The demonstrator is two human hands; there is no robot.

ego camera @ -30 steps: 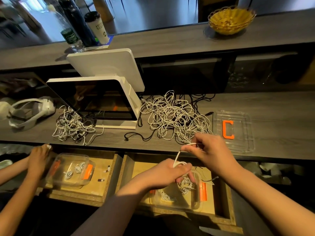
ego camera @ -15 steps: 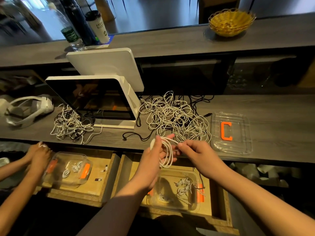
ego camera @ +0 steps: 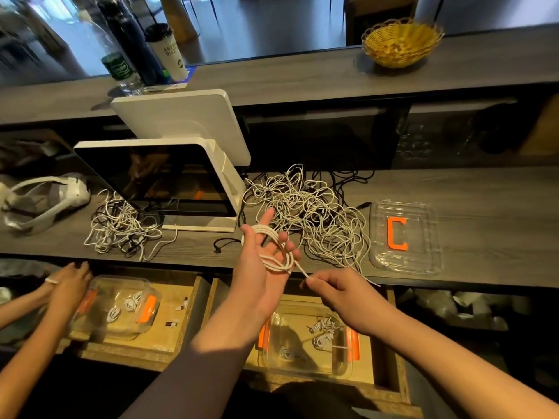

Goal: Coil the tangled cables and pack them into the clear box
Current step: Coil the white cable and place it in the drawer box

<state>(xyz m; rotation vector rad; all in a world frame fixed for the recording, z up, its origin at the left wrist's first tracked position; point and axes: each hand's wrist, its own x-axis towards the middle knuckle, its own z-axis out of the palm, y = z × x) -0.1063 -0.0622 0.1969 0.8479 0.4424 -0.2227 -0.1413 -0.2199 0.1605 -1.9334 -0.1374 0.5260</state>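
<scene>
My left hand (ego camera: 262,261) is raised palm up over the counter edge, fingers spread, with a white cable (ego camera: 276,248) looped several times around them. My right hand (ego camera: 334,290) pinches that cable's loose end just right of the coil. Behind lies the big tangle of white and black cables (ego camera: 308,207). Below my hands, in an open drawer, sits the clear box (ego camera: 305,343) with orange latches, holding a few small coiled cables. Its clear lid (ego camera: 420,237), with an orange clip, rests on the counter at right.
A white screen terminal (ego camera: 169,176) stands left of the tangle, with a second cable pile (ego camera: 124,228) and a white headset (ego camera: 42,198) beyond. Another person's hands (ego camera: 68,285) work at a second clear box (ego camera: 121,306) in the left drawer. A wicker basket (ego camera: 400,40), bottles and a cup stand on the upper shelf.
My left hand has risen from the drawer and turned palm up, and the cable is now wound in more loops around its fingers. My right hand has drawn the loose end down to the right.
</scene>
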